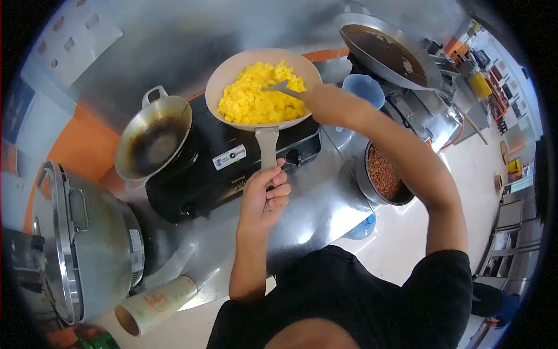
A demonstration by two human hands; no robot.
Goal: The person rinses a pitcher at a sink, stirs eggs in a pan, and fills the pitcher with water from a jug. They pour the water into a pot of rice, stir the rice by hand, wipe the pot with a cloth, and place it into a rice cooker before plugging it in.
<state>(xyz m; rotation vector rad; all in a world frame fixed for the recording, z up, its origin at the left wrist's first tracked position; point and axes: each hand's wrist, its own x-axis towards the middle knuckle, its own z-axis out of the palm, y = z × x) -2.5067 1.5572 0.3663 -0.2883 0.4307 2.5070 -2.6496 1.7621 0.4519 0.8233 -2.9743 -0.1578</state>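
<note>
My left hand (265, 195) is wrapped round the pale handle of a frying pan (218, 68), which sits over the right side of a black two-burner gas stove (165, 195). Yellow scrambled eggs (256, 96) lie heaped in the pan. My right hand (325, 104) reaches over the pan's right rim, closed on a grey spatula (282, 87) whose blade touches the eggs. Part of the spatula's handle is hidden inside my fist.
A browned wok (180, 119) rests on the stove's left side. A large lidded metal pot (102, 232) and a cylindrical container (165, 298) stand left. To the right are a blue bowl (363, 88), a pot of reddish-brown grains (383, 177) and a big wok of dark liquid (381, 52).
</note>
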